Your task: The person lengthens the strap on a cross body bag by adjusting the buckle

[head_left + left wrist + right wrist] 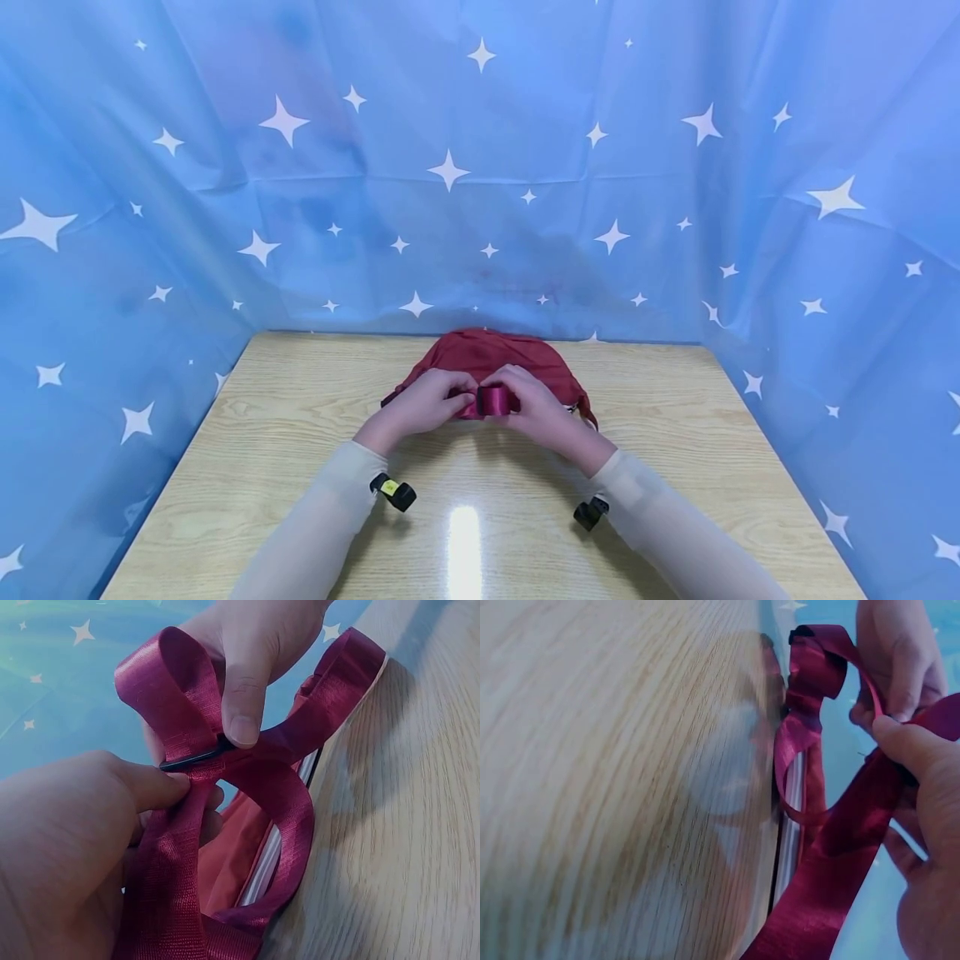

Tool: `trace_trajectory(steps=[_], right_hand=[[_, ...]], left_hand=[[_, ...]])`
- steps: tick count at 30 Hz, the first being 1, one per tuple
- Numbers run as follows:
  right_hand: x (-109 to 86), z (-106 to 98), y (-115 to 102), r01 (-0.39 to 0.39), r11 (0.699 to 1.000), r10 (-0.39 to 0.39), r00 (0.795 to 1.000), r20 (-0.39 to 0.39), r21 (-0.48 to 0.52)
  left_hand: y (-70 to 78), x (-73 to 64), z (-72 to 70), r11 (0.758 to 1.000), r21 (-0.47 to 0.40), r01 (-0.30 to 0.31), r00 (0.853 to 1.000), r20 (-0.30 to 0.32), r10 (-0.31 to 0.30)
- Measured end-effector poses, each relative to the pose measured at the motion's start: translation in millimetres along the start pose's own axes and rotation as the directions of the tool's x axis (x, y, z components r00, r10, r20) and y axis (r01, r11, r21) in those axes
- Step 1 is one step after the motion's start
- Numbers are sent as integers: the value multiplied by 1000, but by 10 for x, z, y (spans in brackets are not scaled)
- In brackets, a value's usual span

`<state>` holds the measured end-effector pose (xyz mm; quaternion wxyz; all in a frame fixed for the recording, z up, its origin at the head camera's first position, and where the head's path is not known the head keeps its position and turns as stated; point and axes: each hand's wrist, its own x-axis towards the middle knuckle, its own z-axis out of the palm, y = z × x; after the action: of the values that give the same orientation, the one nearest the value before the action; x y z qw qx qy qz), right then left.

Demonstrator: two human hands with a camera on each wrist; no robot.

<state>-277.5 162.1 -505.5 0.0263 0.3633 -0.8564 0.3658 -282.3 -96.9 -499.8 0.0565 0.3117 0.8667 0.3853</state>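
Observation:
A dark red fabric bag point(487, 354) lies at the far side of the table, both hands at its near side. Its glossy wine-red webbing strap point(169, 862) loops through a black strap slider point(196, 759). My left hand point(427, 402) pinches the strap just below the slider, thumb on top. With the thumb pressed flat at the slider's other end, my right hand point(531, 406) grips the webbing where a loop rises beside it. In the right wrist view, the right hand point(934, 780) partly hides the slider.
The wooden table point(300, 417) reaches to a blue star-patterned curtain point(480, 208) at the back and sides. A pale zipper point(266, 862) runs along the bag's edge. Black wrist cameras point(397, 493) sit on both sleeves.

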Motion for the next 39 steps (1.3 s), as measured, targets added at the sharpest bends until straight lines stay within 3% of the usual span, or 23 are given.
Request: trace_trajectory(steps=[5, 10, 17, 21, 32, 39], right_hand=[[-16, 5, 15, 46, 999, -45, 999, -23, 21], [-30, 27, 109, 116, 991, -113, 993, -43, 63], [-31, -6, 20, 16, 1000, -16, 1000, -21, 5], [-29, -10, 2, -13, 1000, 13, 1000, -8, -8], [-25, -9, 18, 18, 1000, -17, 999, -28, 15], [-15, -20, 6, 17, 999, -16, 1000, -26, 30]], left_hand=[[-30, -16, 3, 1000, 7, 28, 1000, -13, -28], [-89, -117, -29, 997, 41, 69, 997, -35, -67], [-172, -275, -83, 988, 76, 132, 990, -59, -128], [-196, -288, -84, 990, 63, 124, 991, -51, -121], [-118, -187, -60, 998, -17, 53, 997, -56, -53], [-99, -128, -39, 997, -26, 70, 997, -31, -71]])
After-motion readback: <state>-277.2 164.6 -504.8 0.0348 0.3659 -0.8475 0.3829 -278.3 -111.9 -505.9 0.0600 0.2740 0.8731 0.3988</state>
